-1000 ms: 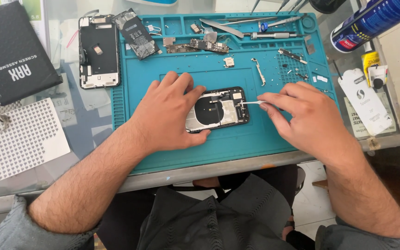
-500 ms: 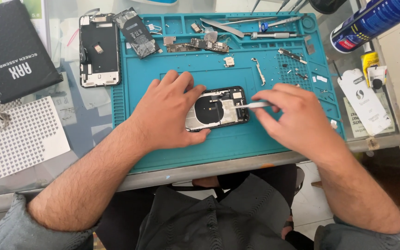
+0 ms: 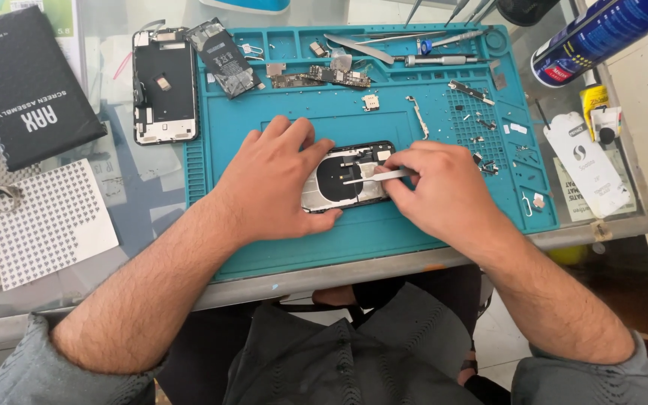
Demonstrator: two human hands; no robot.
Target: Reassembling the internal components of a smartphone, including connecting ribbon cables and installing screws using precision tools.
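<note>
The opened phone body lies on the teal repair mat, near the middle of it, with its inner side up. The left hand rests flat over the left part of the phone body, the fingers spread and lying across its upper edge, the thumb along its lower edge, so the phone body is held down between them. The right hand is at the right end of the phone body and its fingers are pressed together around thin metal tweezers. The tips of the tweezers point to the left and reach over the dark round coil inside the phone body; whether they hold something small, one cannot tell.

Left of the mat, on the glass table, lies a separate phone screen, and beside it, on the mat, a black battery. Along the upper edge of the mat lie small boards and tools. On the right stands a blue spray can, lying tilted.
</note>
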